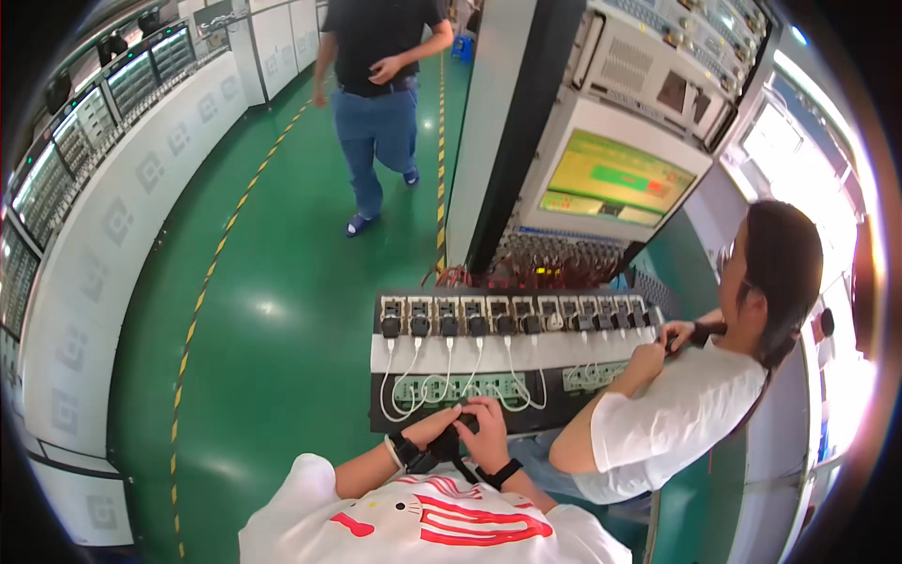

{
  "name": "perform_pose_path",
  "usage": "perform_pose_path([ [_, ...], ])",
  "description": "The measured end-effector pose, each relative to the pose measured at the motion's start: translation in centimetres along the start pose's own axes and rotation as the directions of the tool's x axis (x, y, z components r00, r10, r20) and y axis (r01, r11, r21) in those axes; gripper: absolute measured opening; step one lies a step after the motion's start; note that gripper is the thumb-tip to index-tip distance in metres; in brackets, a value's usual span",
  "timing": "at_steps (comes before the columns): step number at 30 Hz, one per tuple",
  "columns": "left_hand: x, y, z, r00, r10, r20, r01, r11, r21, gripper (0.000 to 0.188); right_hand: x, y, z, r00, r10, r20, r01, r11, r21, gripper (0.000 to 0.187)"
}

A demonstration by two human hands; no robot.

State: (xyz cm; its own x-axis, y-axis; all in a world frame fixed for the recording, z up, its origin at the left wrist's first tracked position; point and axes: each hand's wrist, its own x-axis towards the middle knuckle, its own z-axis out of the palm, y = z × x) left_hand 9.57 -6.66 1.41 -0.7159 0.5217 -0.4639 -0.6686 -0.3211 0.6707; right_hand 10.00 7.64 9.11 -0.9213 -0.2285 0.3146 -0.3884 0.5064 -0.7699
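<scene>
My left hand and my right hand meet at the near edge of a dark bench panel. Both have curled fingers around a small black object, mostly hidden, whose kind I cannot make out. Just beyond them lies a green circuit board strip. White cables loop from it up to black power adapters, which sit in a row of sockets along the bench's far side. A single white adapter stands among the black ones.
At my right a co-worker in a white shirt holds both hands over the bench's right end. Behind the bench rises an equipment rack with a lit screen. Another person walks on the green floor. White cabinets line the left.
</scene>
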Motion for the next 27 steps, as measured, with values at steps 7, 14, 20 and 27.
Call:
perform_pose_path([
  [7, -0.6, -1.0, -0.1, 0.997, 0.079, -0.018, -0.078, 0.995, 0.055, 0.031, -1.2, 0.8, -0.4, 0.996, 0.059, 0.066, -0.065, 0.993, 0.101, 0.037],
  [14, -0.5, -2.7, -0.4, 1.000, -0.011, -0.013, 0.011, 0.998, 0.063, 0.033, -3.2, 1.4, -0.2, 0.990, 0.121, 0.074, -0.128, 0.986, 0.109, 0.032],
  [20, -1.1, -3.7, -1.0, 0.998, 0.058, 0.035, -0.059, 0.998, 0.035, 0.037, -2.8, 0.5, -1.4, 0.979, 0.118, 0.164, -0.141, 0.981, 0.134, 0.028],
  [27, -4.6, -2.2, -2.5, 0.980, 0.199, -0.004, -0.198, 0.974, -0.110, 0.038, -0.4, -8.0, -10.4, 0.838, -0.331, 0.434, 0.155, 0.907, 0.392, 0.030],
])
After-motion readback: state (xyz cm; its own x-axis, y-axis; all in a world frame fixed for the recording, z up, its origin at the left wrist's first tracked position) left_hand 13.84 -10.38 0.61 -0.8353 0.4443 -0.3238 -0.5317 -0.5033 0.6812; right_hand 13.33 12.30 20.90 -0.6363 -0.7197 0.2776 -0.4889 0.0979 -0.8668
